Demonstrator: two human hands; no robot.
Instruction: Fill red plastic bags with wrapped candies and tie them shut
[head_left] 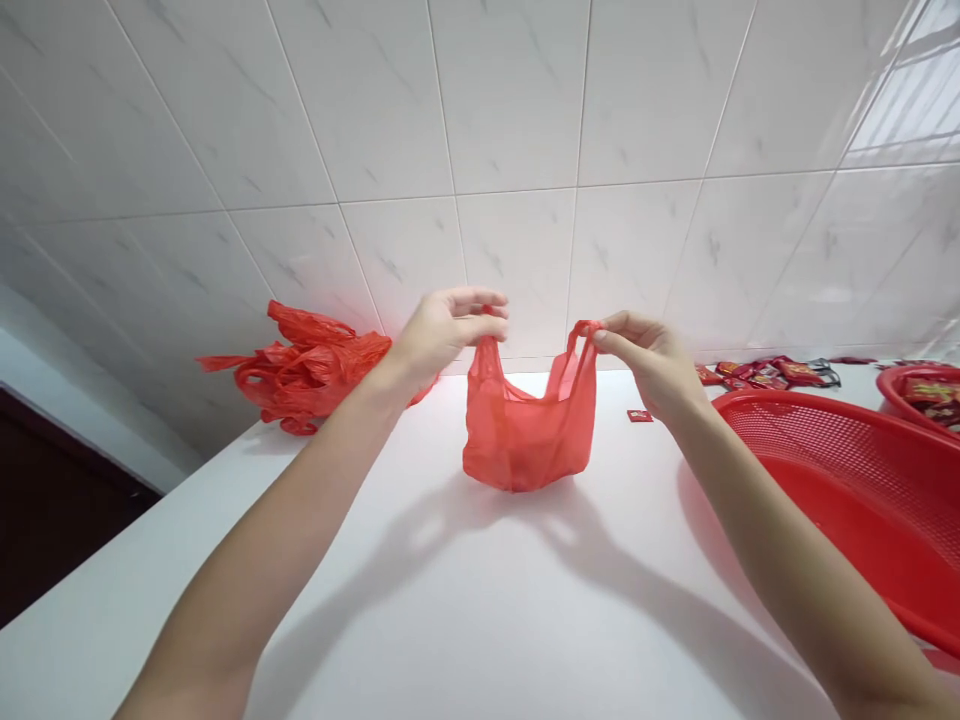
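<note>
A small red plastic bag (529,435) hangs between my two hands above the white table (450,600). My left hand (442,330) is closed in a pinch on the bag's left handle. My right hand (649,360) pinches the right handle. Its bottom hangs low over the table surface, bulging a little, and I cannot tell whether it touches. What is inside, if anything, is hidden.
A heap of crumpled red plastic bags (307,368) lies at the back left against the tiled wall. A large red mesh basket (862,490) stands at the right, another red basket (922,392) behind it. Small red packets (772,373) lie along the wall, one (640,416) near my right hand.
</note>
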